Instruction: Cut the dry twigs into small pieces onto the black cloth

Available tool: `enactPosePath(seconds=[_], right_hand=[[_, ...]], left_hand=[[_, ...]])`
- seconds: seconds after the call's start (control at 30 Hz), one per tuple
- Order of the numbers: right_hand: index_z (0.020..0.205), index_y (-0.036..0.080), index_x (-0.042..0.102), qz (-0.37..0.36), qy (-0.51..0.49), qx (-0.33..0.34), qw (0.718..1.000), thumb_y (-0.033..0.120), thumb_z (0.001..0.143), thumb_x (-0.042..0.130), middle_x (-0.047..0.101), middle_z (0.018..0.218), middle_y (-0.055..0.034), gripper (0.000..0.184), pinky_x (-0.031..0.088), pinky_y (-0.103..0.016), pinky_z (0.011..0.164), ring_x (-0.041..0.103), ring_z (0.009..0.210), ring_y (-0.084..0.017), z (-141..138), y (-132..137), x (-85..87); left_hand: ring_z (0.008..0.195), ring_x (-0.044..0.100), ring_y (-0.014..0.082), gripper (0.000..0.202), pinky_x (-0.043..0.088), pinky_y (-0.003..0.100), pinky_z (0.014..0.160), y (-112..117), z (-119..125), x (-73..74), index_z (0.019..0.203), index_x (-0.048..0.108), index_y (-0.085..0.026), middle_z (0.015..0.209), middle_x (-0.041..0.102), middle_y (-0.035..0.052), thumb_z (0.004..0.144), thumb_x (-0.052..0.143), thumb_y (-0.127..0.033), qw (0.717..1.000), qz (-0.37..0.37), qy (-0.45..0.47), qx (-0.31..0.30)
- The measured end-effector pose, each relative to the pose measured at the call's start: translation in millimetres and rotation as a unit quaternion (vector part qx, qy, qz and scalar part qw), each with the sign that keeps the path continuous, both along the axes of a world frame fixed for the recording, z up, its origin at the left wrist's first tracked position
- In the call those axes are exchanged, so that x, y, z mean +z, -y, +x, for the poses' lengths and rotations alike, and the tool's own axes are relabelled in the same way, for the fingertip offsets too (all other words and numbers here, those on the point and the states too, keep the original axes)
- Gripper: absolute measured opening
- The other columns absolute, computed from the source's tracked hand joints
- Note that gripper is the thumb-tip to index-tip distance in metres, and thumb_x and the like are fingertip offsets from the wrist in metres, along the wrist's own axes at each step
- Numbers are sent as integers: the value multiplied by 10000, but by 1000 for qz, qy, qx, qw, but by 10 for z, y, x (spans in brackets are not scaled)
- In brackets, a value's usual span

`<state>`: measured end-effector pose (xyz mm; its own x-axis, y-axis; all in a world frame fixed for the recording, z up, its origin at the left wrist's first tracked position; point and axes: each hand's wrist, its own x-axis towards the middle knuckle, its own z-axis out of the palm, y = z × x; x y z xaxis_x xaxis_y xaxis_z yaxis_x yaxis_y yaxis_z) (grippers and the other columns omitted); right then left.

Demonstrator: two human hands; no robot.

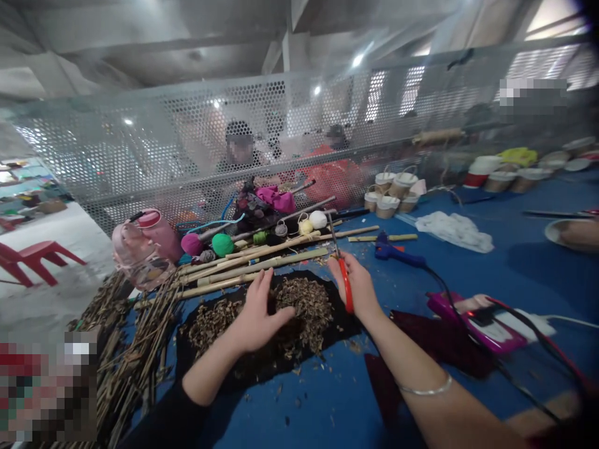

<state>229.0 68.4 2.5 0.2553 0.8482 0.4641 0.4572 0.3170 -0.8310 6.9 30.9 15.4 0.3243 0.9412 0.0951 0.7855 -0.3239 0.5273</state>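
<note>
My left hand [256, 318] hovers over or rests on a heap of brown dried flakes [306, 308], its fingers spread and thumb stretched to the right; whether it touches the flakes I cannot tell. Under the heap lies a black cloth [253, 371]. To the right, my right hand [356, 284] is closed on scissors [345, 284] with red handles, the blades pointing up and away. Behind both hands lie bamboo sticks [262, 268] and several small balls, among them a green ball [223, 244]. A blue glue gun [397, 251] lies right of the scissors.
Dry twigs [135, 355] lie at the left edge beside a pink bag [140, 249]. White-topped pots [387, 206] and a white plastic bag [453, 231] are at the back right. A magenta box [482, 324] with cables sits right. Behind a perforated metal screen [187, 143] are people.
</note>
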Motion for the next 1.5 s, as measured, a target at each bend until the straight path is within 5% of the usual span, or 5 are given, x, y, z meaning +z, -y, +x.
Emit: enactPosePath(seconds=[0.53,0.77,0.97,1.3,1.5], right_hand=[[946,145,603,-28,-23,25,999,609,784,452,659,736,-61,514,428,-275,635,578,654,-185,-67,48,28],[965,137,595,-26,-8,27,999,591,798,440,656,736,-66,508,433,-277,631,583,650,-185,-69,48,1],[956,141,606,-11,-7,64,998,564,792,467,669,784,-73,474,446,-287,662,604,670,-184,-157,55,-38],[977,152,608,-18,27,86,996,567,771,509,695,883,-104,473,460,-333,729,638,812,-235,-224,79,-139],[973,152,604,-19,32,107,994,569,764,524,697,880,-101,473,470,-326,722,644,791,-227,-232,62,-172]], left_hand=[[1298,253,360,725,199,595,1022,-129,702,-88,1372,300,-254,1442,303,100,759,449,-611,986,37,-140,-76],[1340,194,322,611,205,554,1034,-51,-73,346,1365,322,-246,1470,242,111,831,390,-535,984,111,-111,82],[1106,502,313,516,378,443,919,254,-986,-22,1138,567,-102,1125,558,198,864,312,-456,926,67,-224,298],[1241,356,335,819,317,451,979,264,-650,-283,1331,365,-138,1377,353,198,714,464,-668,959,77,-145,231],[1012,522,229,312,415,349,902,214,-646,-296,992,624,-166,1060,567,112,839,458,-381,971,104,-102,190]])
